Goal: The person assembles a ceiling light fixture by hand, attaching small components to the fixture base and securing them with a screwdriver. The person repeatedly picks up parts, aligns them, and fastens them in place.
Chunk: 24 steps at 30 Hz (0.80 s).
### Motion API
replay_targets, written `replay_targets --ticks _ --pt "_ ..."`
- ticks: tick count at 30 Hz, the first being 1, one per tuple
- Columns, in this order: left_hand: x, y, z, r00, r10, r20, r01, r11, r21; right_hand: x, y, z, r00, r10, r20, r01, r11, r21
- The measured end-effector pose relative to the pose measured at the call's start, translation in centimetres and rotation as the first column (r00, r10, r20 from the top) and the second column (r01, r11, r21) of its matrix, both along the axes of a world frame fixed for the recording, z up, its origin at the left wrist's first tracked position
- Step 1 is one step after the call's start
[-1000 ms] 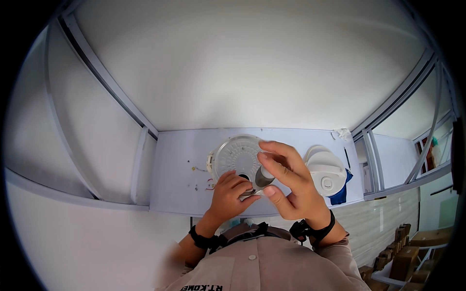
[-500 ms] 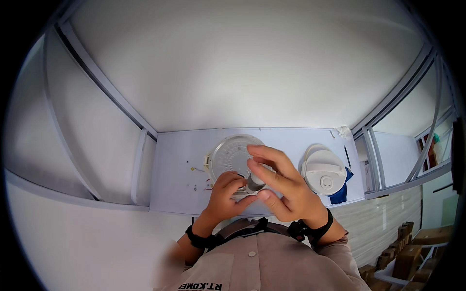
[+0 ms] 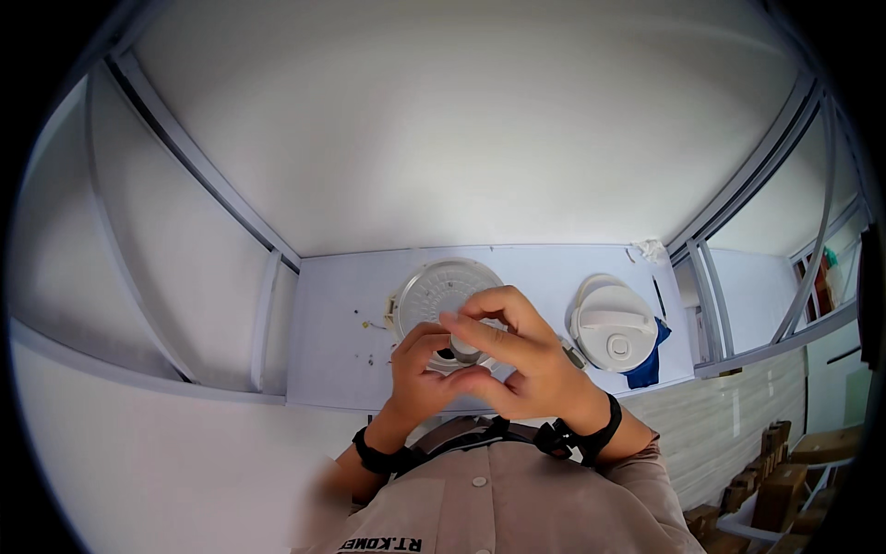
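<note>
Both hands meet over a round appliance body (image 3: pixel 441 277), probably a rice cooker turned bottom up, with a ring of vent slots in its pale underside. Between the fingers is a small grey cylindrical part (image 3: pixel 464 351), mostly covered, so its exact kind does not show. My left hand (image 3: pixel 423 369) curls its fingers and thumb against the part's left side. My right hand (image 3: pixel 531 355) closes over it from the right, index finger across the top and thumb below. The hands hide the body's near half.
A white domed rice cooker lid (image 3: pixel 616 323) with a handle and button lies at right, over a dark blue cloth (image 3: pixel 648 367). Small loose bits (image 3: pixel 369 324) are scattered left of the body. A thin black stick (image 3: pixel 659 295) and crumpled white tissue (image 3: pixel 650 250) lie farther right.
My right hand has moved left and closed its spread fingers over the grey part. The part has shifted slightly left with it, and my left hand stays beside it.
</note>
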<state>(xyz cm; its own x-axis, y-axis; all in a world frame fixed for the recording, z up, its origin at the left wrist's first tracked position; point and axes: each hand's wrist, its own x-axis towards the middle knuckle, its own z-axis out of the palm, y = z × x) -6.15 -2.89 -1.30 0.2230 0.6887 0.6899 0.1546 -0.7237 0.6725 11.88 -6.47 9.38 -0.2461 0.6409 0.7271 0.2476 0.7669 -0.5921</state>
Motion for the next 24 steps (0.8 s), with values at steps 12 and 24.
replay_targets --ticks 12,24 --pt "-0.1 -0.4 2.7 0.989 -0.141 0.034 0.144 0.986 -0.088 0.6 0.7 -1.6 0.998 0.027 -0.058 -0.028 1.000 -0.010" --pt "-0.7 -0.8 2.8 0.990 -0.113 0.081 0.128 0.968 -0.218 1.1 0.1 -0.8 0.989 0.098 -0.110 -0.117 0.977 -0.178"
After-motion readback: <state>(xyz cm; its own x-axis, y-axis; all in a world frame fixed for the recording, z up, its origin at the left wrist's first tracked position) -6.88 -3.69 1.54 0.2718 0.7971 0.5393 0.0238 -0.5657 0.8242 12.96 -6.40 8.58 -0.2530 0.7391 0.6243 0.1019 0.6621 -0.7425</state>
